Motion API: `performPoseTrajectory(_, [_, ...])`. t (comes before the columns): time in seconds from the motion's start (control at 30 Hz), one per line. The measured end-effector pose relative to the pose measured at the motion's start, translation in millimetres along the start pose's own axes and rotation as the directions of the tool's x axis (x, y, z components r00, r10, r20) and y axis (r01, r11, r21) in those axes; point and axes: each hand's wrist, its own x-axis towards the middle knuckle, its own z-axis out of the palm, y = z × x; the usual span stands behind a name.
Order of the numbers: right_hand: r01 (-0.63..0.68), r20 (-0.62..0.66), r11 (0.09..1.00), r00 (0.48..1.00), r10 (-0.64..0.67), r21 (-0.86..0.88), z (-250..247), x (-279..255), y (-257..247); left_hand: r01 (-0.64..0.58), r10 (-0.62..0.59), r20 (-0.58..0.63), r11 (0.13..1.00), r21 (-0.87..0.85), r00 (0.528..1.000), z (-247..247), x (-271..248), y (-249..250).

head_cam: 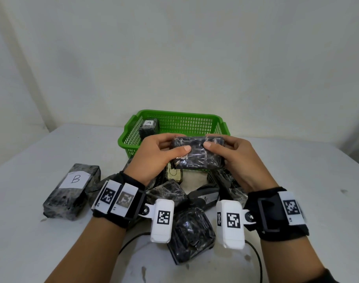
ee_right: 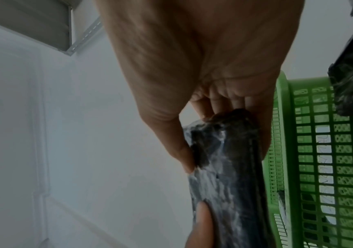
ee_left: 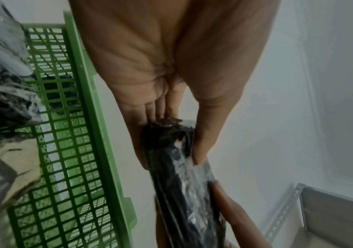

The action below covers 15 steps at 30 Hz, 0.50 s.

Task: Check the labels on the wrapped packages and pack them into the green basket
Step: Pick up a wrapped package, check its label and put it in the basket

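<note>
Both hands, left hand (head_cam: 154, 155) and right hand (head_cam: 233, 158), clamped fingers on a black wrapped package (head_cam: 198, 153) above the green basket (head_cam: 174, 116), seemingly hunting its label.

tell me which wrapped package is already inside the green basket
The package with the A label, standing in the far left corner of the green basket. The others lie on the table or, like the held package, are in the hands.

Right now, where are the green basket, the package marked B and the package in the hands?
green basket (head_cam: 222, 121): head view, far right rim.
package marked B (head_cam: 75, 179): head view, its white label.
held package (head_cam: 197, 155): head view, its dark wrapped face.
</note>
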Motion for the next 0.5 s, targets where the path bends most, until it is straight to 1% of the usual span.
performPoseTrajectory(0.13, [0.017, -0.07, 1.0, 0.997, -0.016, 0.016, 0.1, -4.1, -2.2, 0.044, -0.043, 0.017, 0.997, -0.067, 0.999, 2.7, -0.7, 0.2])
performPoseTrajectory(0.23, [0.006, -0.021, 1.0, 1.0, -0.006, 0.006, 1.1, -4.8, -2.2, 0.019, -0.021, -0.037, 0.999, -0.037, 0.999, 0.9, 2.6, -4.5])
performPoseTrajectory(0.27, [0.0, -0.002, 1.0, 1.0, 0.0, -0.01, 1.5, -4.7, -1.7, 0.018, -0.021, -0.052, 0.999, -0.051, 0.998, 0.0, 3.1, -4.6])
performPoseTrajectory(0.3, [0.002, 0.01, 1.0, 1.0, -0.002, -0.025, 1.4, -4.7, -1.0, 0.031, -0.036, -0.049, 0.996, -0.086, 0.998, -1.3, 4.2, -5.4])
performPoseTrajectory(0.37, [0.014, 0.006, 0.999, 1.0, -0.014, -0.04, 0.3, -5.8, -1.5, 0.064, -0.065, -0.002, 0.986, -0.155, 0.998, -2.3, 4.8, -5.4])
performPoseTrajectory(0.4, [0.021, -0.007, 0.999, 1.0, -0.021, -0.044, -0.4, -6.8, -2.4, 0.077, -0.074, 0.023, 0.984, -0.162, 0.997, -2.2, 5.0, -5.6])
performPoseTrajectory(0.43, [0.025, -0.017, 0.999, 1.0, -0.026, -0.047, -1.2, -7.7, -3.2, 0.083, -0.079, 0.032, 0.987, -0.139, 0.996, -2.0, 5.0, -6.2])
performPoseTrajectory(0.5, [0.027, -0.018, 0.998, 0.999, -0.028, -0.059, -1.2, -8.3, -4.6, 0.064, -0.064, 0.008, 0.996, -0.068, 0.998, -2.2, 5.2, -7.6])
